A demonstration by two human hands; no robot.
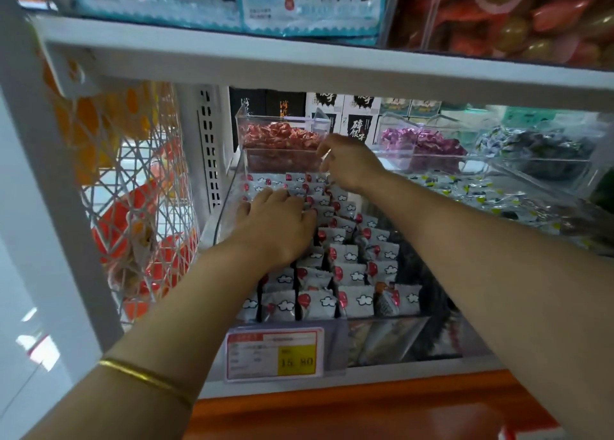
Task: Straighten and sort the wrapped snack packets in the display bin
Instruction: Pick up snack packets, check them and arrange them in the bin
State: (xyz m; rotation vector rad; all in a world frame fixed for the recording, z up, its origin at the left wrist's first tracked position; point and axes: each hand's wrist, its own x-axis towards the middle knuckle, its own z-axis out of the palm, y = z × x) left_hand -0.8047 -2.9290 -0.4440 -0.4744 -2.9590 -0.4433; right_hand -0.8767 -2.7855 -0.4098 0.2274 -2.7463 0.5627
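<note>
Nearest, short of the fingers: price tag [275, 353] on the clear display bin [385, 338], with rows of upright snack packets [353, 301] behind. Further in, left hand [275, 228] flat on the packets, fingers [282, 196] straight and close together. Farthest, right hand [350, 165] over the back row, fingers [324, 159] curled downward; cannot tell whether pinching a packet.

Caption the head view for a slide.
Left hand rests on rowed white snack packets in a clear bin; right hand reaches the back row.
</note>
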